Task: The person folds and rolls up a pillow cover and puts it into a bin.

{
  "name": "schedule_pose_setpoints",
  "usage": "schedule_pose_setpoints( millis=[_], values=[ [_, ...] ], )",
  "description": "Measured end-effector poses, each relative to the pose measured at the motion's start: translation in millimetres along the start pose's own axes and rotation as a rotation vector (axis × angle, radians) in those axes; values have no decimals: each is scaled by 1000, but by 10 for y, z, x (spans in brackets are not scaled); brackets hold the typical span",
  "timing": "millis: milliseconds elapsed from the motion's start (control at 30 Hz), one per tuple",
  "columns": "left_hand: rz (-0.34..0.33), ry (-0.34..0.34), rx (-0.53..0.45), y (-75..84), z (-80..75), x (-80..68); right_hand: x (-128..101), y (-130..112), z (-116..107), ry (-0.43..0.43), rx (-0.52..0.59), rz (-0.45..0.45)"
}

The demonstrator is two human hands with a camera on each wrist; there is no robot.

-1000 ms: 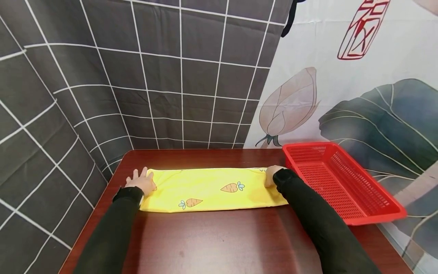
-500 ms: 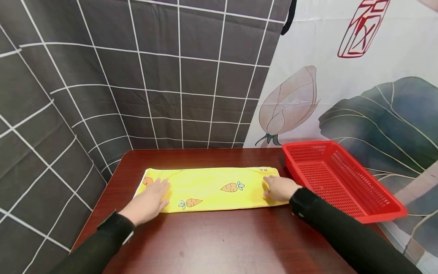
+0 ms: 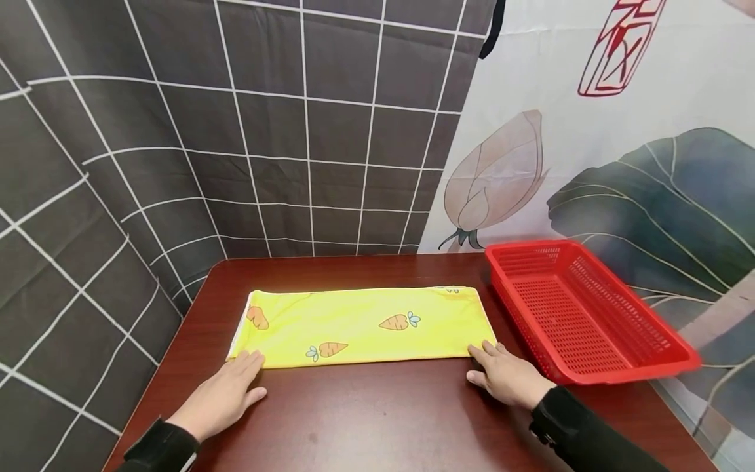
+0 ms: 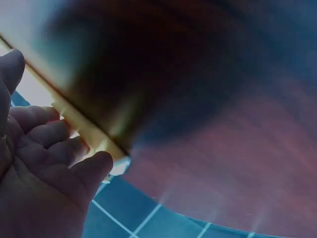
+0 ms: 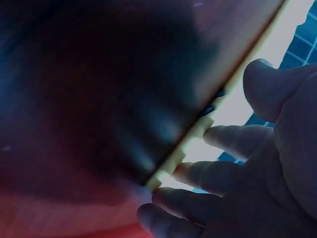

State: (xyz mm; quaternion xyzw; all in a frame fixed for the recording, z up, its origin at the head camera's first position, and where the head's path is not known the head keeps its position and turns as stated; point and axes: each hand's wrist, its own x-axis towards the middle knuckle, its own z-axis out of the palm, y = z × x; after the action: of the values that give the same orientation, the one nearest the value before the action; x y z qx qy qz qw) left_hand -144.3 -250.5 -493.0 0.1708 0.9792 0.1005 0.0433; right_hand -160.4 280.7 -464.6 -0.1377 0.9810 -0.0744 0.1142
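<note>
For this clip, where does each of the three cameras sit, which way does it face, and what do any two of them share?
Head: worn on the head, looking forward and down at the table, yellow cloth and red basket; both hands and sleeves show.
Left wrist: close and blurred, looking along the left hand to the cloth's edge.
Right wrist: close and blurred, looking along the right hand to the same edge.
Shared: both wrist views show the cloth's edge against the fingers; each hand also shows in the head view.

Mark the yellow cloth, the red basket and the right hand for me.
yellow cloth (image 3: 360, 324), head view, middle of the folded strip.
red basket (image 3: 634, 372), head view, near rim.
right hand (image 3: 507, 377), head view, back of the hand.
</note>
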Motion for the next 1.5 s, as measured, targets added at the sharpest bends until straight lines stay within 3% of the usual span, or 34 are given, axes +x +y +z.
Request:
schedule_pose_setpoints(
  millis=[367,467,633,733,967,1200,1333,1500],
  values=[
    [25,90,142,-51,94,-67,33,62,75,-13,-42,-51],
    [13,83,120,-102,99,-66,53,82,72,-15,-51,-51],
    [-37,76,28,-189,129,-99,57,92,70,1,-59,-64],
    [-67,60,27,-185,142,-89,34,82,76,15,-58,-70],
    [-125,4,63,-48,62,19,-12,90,116,50,-83,-70],
    [-228,-90,79,75,13,142,-34,149,146,64,-82,-77],
    [-288,-83,86,125,31,232,-40,180,142,61,-73,-90],
    [-363,-78,15,128,-33,331,-49,222,125,48,-42,-100]
  ],
)
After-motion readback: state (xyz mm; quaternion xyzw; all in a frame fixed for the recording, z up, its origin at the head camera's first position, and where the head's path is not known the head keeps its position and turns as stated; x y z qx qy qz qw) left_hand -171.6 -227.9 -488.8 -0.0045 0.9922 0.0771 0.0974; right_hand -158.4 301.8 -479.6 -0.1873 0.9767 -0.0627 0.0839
